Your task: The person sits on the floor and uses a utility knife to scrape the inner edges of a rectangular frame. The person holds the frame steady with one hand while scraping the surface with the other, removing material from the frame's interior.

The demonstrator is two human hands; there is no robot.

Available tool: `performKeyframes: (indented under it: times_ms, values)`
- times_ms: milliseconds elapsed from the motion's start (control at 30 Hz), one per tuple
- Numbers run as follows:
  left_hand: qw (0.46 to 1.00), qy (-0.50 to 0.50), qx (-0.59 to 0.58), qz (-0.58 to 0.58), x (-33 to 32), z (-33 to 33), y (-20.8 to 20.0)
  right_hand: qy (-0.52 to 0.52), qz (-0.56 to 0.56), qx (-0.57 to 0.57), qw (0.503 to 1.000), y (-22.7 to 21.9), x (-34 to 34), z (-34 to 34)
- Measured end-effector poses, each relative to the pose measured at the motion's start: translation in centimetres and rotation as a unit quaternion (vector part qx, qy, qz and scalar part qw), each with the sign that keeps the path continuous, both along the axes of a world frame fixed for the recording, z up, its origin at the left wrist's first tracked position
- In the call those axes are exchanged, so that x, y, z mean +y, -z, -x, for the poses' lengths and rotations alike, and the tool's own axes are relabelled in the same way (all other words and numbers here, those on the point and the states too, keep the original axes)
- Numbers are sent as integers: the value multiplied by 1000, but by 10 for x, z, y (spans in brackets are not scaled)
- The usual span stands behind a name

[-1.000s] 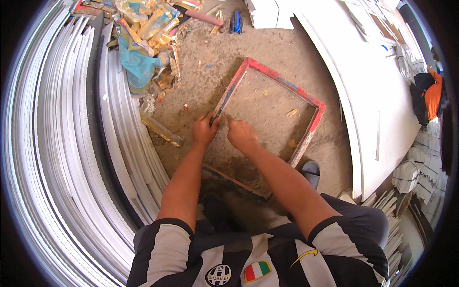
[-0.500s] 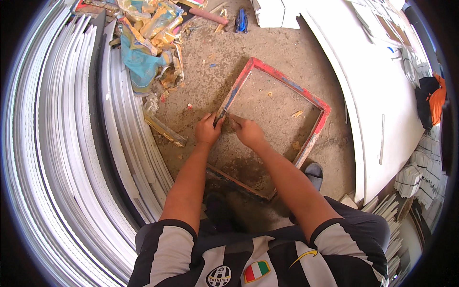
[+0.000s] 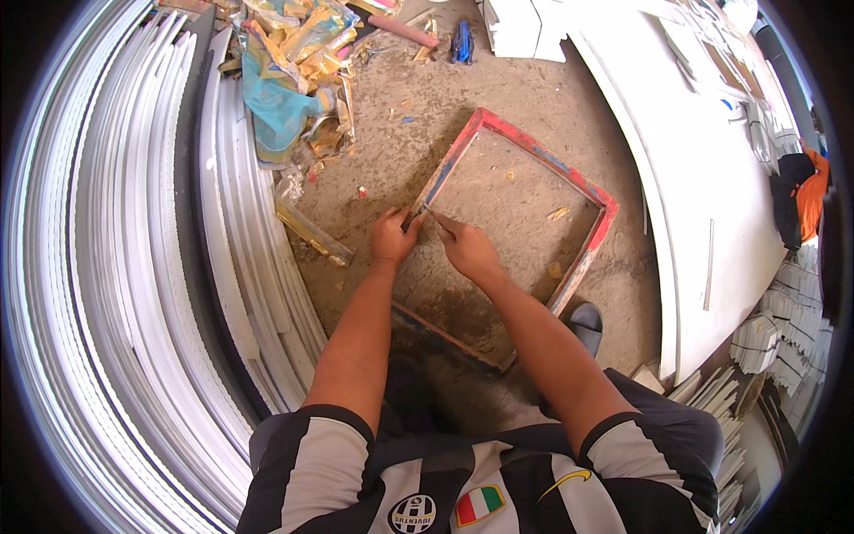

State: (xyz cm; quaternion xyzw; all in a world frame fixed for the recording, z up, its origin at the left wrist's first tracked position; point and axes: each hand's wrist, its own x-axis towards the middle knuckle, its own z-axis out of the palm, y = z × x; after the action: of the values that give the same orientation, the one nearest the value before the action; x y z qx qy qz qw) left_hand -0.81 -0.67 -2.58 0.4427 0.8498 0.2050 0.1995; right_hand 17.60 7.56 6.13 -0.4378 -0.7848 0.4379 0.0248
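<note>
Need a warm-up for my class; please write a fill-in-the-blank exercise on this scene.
1. Beyond the left hand, the frame's far corner is painted ____.
2. The crumpled scraps lie toward the picture's upper ____ corner.
3. The cloth-like item at the far right is black and ____.

Missing words: red; left; orange.

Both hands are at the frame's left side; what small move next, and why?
Perhaps brace the left hand before moving the right hand: the left seems to pinch a dark thing at the left side of the red frame, and the right is close beside it.
</note>
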Motion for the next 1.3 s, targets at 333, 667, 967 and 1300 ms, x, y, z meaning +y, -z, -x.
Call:
performKeyframes:
  times_ms: [333,667,967,1300]
  values:
    - [1000,5,-3,6,2,-7,-18,-9,-2,-41,999,0,3,12]
    - [998,-1,18,-58,-5,-6,-9,-31,17,-159,987,-59,2,46]
    - [998,31,40,-46,1,-7,-18,-39,64,-103,992,-30,29,33]
    - [994,-1,-9,-104,-5,-9,-7,-63,6,-171,983,-51,7,46]
